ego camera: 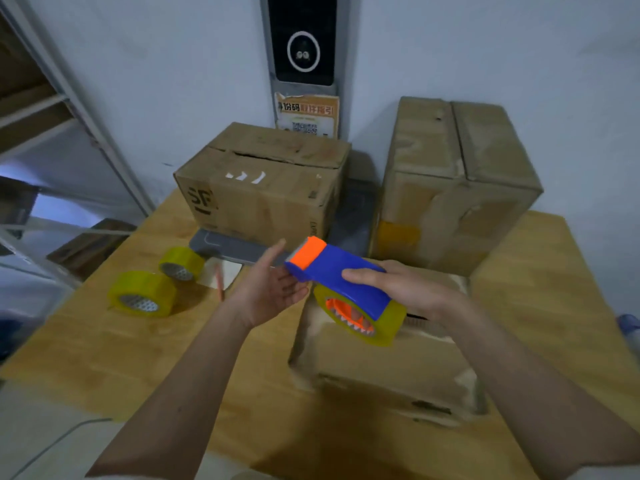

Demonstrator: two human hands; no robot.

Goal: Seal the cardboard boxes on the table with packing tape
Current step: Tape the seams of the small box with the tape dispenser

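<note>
My right hand (pixel 398 289) has its grip curled over the blue tape dispenser (pixel 341 275), held above the near cardboard box (pixel 384 362). The orange nose points to ten o'clock and touches my left hand (pixel 273 287), whose fingers are spread, palm up. The yellow roll hangs under my right grip. Two spare tape rolls (pixel 143 296) lie on the bench (pixel 104 341) at nine o'clock.

The tape dispenser (pixel 341 277) is smooth, glossy blue and orange plastic. The cardboard boxes (pixel 263 188) look matt and creased. The table (pixel 104 344) is smooth pale wood.
</note>
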